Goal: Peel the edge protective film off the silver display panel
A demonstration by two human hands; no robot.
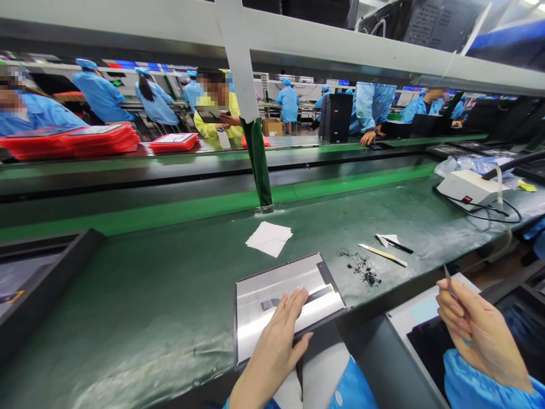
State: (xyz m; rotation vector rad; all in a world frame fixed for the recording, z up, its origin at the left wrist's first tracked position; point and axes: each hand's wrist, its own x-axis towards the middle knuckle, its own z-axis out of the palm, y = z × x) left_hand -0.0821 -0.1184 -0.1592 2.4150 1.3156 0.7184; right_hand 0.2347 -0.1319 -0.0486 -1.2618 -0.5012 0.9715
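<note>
A flat display panel (251,284) with a silvery metal back lies at the front edge of the green bench. My left hand (279,326) rests on it with fingers stretched out, covering part of a dark strip on its surface. Off to the right, beyond the bench edge, my right hand (472,318) is raised and closed around slim pointed tweezers (447,274); only the tip shows. Black scraps (368,274) are scattered right of the panel. Near them lie a pale-handled craft knife (385,255) and a thin black tool (399,244) by a crumpled white scrap (386,240).
White paper sheets (269,238) lie behind the panel. A green-wrapped post (258,165) rises at the bench's back edge. A black tray (46,272) stands left, a white device with cables (472,190) right. Co-workers in blue sit across the line near red stacks (102,139).
</note>
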